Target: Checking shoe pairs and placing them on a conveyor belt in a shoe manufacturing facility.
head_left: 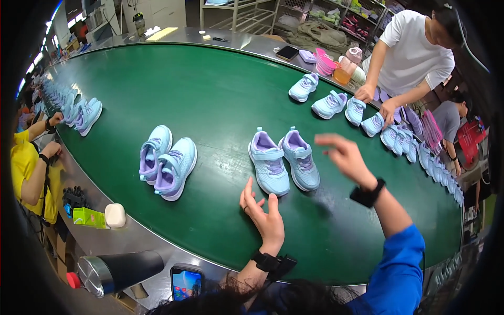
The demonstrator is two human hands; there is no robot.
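Note:
A pair of light blue children's sneakers with lilac linings stands on the green belt, toes toward me: a left sneaker [269,170] and a right sneaker [303,168]. Just below the left sneaker's toe is my left hand [264,216], fingers apart and holding nothing. Whether its fingertips touch the shoe I cannot tell. My right hand [344,160] hovers beside the right sneaker, its fingers stretched toward it and nothing in them. Farther left, a second pair, including a sneaker [181,157] nearest me, points its toes away from me.
The green conveyor belt [220,94] has metal edges. Across it, a person in white [415,47] handles a row of sneakers [388,135]. More sneakers [88,116] and a person in yellow [31,168] are at left. A black tumbler [131,268] and phone [186,283] lie near me.

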